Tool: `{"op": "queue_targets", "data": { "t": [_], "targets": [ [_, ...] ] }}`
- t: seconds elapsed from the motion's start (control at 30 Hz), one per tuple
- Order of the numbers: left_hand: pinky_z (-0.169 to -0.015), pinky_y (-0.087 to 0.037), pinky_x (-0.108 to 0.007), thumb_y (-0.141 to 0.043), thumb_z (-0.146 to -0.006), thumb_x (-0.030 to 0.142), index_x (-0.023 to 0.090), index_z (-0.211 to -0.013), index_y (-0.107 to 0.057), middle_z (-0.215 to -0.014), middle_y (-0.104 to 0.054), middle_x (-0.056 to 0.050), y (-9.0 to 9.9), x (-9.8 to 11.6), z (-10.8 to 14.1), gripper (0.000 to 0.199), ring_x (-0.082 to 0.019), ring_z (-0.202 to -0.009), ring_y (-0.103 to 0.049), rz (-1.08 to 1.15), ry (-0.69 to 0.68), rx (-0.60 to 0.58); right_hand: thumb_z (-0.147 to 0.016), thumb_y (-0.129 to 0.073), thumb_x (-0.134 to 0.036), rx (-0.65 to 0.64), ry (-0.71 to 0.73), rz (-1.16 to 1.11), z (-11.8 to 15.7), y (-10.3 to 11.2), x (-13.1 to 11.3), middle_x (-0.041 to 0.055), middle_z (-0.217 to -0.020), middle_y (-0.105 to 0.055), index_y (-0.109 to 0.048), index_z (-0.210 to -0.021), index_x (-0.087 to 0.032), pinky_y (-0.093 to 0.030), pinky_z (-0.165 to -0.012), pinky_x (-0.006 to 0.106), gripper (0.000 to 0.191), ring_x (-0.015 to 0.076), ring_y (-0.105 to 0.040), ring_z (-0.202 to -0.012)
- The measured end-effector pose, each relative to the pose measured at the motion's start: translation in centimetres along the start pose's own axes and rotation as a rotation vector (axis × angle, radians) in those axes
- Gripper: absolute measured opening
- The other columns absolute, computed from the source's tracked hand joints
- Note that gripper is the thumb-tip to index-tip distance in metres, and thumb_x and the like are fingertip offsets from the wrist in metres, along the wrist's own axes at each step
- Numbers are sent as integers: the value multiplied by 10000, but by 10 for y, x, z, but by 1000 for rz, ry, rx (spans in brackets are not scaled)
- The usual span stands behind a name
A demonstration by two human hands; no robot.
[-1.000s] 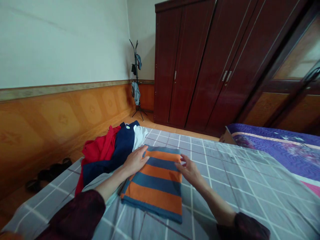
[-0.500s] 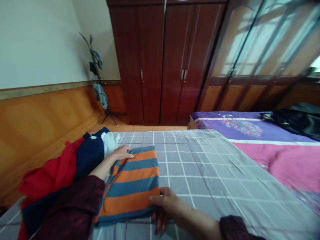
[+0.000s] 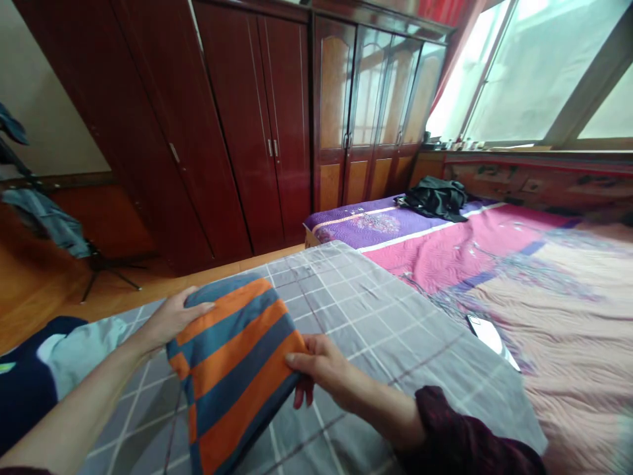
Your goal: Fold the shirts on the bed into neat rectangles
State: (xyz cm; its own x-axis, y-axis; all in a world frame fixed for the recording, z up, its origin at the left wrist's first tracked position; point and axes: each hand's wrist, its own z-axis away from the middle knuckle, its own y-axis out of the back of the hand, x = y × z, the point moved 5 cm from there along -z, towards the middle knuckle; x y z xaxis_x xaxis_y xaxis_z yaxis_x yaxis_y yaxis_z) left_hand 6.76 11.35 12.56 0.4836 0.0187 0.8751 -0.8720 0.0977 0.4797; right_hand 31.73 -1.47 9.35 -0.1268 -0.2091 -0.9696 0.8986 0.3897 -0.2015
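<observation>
A folded garment with orange and blue-grey stripes (image 3: 237,349) is held between my two hands, tilted over the grey checked bed sheet (image 3: 361,316). My left hand (image 3: 173,316) grips its far left corner, thumb on top and the other fingers mostly hidden. On the opposite edge, my right hand (image 3: 319,363) pinches the right side, thumb above and fingers below. The garment's near end hangs toward me and runs out of the frame at the bottom. Which kind of garment it is I cannot tell.
Dark blue and pale clothes (image 3: 79,349) lie at the left. Beyond the sheet's right side is a bed with a purple and pink cover (image 3: 445,257), holding a black garment (image 3: 435,198) and a white phone-like object (image 3: 492,340). Dark red wardrobes (image 3: 257,132) line the back.
The striped garment has been lifted off the sheet and tilted, with both hands still gripping it. My view has swung right, bringing the window and more of the pink bed into sight.
</observation>
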Motion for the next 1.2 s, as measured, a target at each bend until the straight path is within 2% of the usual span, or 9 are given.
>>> {"op": "queue_targets", "data": {
  "t": [0.1, 0.33, 0.43, 0.57, 0.67, 0.77, 0.97, 1.1, 1.2],
  "targets": [
    [-685, -567, -330, -744, -635, 447, 181, -989, -570, -943, -703, -46, -51, 49, -10, 475, -247, -841, -678, 191, -75, -147, -658, -639, -519, 195, 33, 39, 23, 57, -24, -21, -517, -565, -554, -775, -131, -357, -331, 165, 414, 88, -522, -365],
    [-719, -547, -319, -720, -666, 464, 154, -985, -541, -960, -675, -61, -144, 136, -57, 480, -216, -853, -661, 299, -300, -209, -700, -653, -468, 513, 126, 122, 88, 159, -73, -21, -527, -549, -547, -730, -159, -350, -348, 181, 328, 80, -506, -369],
    [-756, -528, -337, -646, -733, 410, 145, -978, -522, -971, -655, -79, -181, 135, -82, 382, -223, -886, -649, 204, -283, -137, -756, -556, -513, 673, 29, 380, 100, 200, -62, 4, -551, -570, -565, -767, -162, -406, -398, 219, 352, 109, -542, -411],
    [-881, -459, -376, -636, -702, 233, 146, -921, -510, -1036, -618, -120, -209, 91, -98, 267, -268, -1057, -578, 8, -199, -16, -777, -519, -454, 885, -162, 722, 113, 248, -23, 56, -603, -621, -618, -872, -124, -458, -477, 284, 357, 176, -608, -494],
    [-923, -423, -380, -627, -681, 184, 157, -923, -520, -1083, -604, -127, -207, 51, -91, 266, -277, -1109, -548, -124, -181, 4, -760, -550, -375, 1022, -182, 906, 125, 268, -9, 106, -721, -660, -633, -998, -102, -491, -672, 394, 372, 263, -656, -697],
    [-905, -435, -377, -593, -707, 194, 154, -978, -535, -1123, -591, -130, -192, 24, -72, 280, -266, -1066, -572, -217, -203, -33, -778, -547, -410, 1045, -136, 1051, 118, 268, -16, 139, -977, -673, -613, -1119, -142, -443, -854, 462, 438, 314, -629, -936],
    [-972, -399, -328, -594, -697, 161, 182, -1026, -583, -1118, -597, -79, -158, 11, -7, 330, -224, -1098, -549, -304, -307, -130, -841, -473, -546, 812, 283, 1468, 33, 199, -43, 198, -1396, -434, -456, -1337, -104, -358, -1029, 469, 664, 328, -413, -1283],
    [-986, -399, -317, -602, -707, 156, 196, -1084, -589, -1148, -588, -73, -127, 3, 51, 379, -209, -1113, -533, -350, -382, -196, -849, -444, -584, 556, 387, 1591, -14, 158, 3, 178, -1407, -436, -485, -1330, -120, -324, -1062, 492, 669, 324, -347, -1334],
    [-994, -405, -316, -603, -726, 149, 187, -1131, -573, -1182, -578, -77, -89, -10, 87, 408, -202, -1126, -527, -357, -408, -154, -844, -409, -611, 461, 434, 1590, -27, 162, 38, 140, -1347, -518, -586, -1234, -191, -379, -1018, 508, 600, 313, -448, -1268]
  ]
}}
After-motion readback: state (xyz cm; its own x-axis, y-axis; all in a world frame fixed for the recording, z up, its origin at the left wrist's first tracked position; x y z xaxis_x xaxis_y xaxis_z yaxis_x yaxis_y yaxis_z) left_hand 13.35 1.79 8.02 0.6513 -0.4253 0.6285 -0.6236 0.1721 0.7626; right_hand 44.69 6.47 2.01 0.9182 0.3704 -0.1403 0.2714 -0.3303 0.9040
